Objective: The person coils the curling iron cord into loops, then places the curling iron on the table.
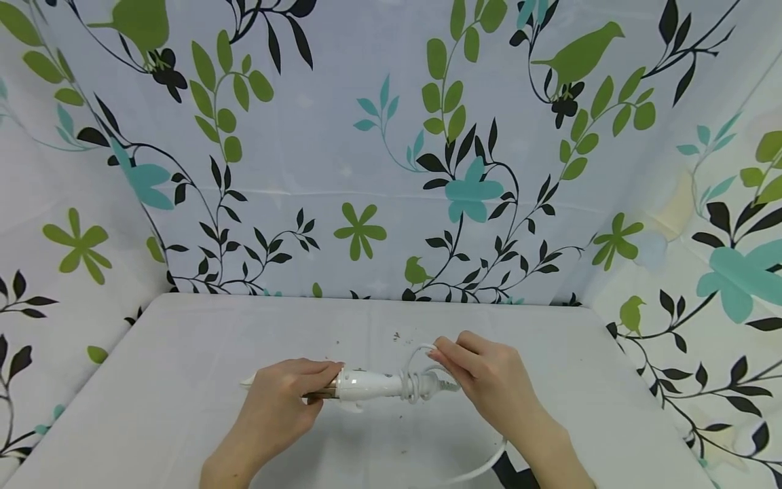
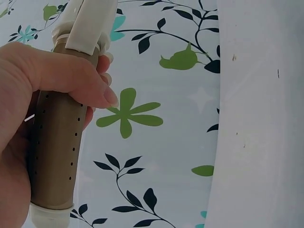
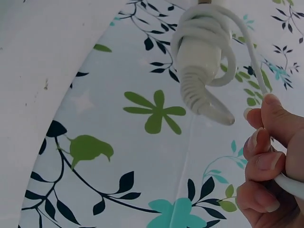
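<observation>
- Left hand (image 1: pixel 277 394) grips the curler (image 1: pixel 369 385), thumb across.
- Right hand (image 1: pixel 485 370) pinches the cord (image 3: pixel 290 185).
- Tugging hard could tighten the loops (image 3: pixel 202 26) into a snag.

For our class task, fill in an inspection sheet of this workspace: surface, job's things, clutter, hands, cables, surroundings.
Surface: white table with a few small dark marks.
Job's things: one tool with a white handle and a brown perforated barrel.
Clutter: black item at the head view's lower edge, partly hidden; cannot tell what.
Hands: left hand grips the barrel; right hand pinches the white cord.
Cables: the cord loops around the handle, then runs to the right hand.
Surroundings: cloth printed with leaves, birds and flowers.
</observation>
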Tool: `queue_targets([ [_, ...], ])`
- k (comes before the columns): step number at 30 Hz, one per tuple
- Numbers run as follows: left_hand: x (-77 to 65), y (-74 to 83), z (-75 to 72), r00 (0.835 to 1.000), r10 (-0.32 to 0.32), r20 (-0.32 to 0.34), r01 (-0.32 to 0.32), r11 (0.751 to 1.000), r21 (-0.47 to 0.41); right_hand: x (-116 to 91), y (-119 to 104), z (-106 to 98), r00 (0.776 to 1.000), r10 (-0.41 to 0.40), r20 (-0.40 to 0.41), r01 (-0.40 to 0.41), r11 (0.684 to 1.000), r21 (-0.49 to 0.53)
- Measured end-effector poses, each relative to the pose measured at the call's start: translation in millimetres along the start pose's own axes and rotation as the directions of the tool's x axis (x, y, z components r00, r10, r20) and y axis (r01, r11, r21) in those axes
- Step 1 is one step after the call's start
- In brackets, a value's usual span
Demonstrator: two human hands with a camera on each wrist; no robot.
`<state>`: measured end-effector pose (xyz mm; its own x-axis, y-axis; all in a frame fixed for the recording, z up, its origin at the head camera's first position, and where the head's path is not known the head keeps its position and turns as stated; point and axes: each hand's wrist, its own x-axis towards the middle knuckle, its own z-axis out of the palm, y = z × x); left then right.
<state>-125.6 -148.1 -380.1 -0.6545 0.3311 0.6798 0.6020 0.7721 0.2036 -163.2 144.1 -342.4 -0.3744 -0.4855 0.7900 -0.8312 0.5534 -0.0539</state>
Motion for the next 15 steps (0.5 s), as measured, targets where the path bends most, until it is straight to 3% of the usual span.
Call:
queue_targets([
  [7,0.1,0.2,1.7,1.0,0.008,0.005,-0.008,1.0,-0.02,2,17,3,0.995,0.024,0.1,-0.019,0.999,-0.048],
  [15,0.9,3.8,1.3,1.0,0.025,0.008,-0.024,0.997,-0.068,3,24,12,0.987,-0.021,0.159,0.02,1.0,0.005],
])
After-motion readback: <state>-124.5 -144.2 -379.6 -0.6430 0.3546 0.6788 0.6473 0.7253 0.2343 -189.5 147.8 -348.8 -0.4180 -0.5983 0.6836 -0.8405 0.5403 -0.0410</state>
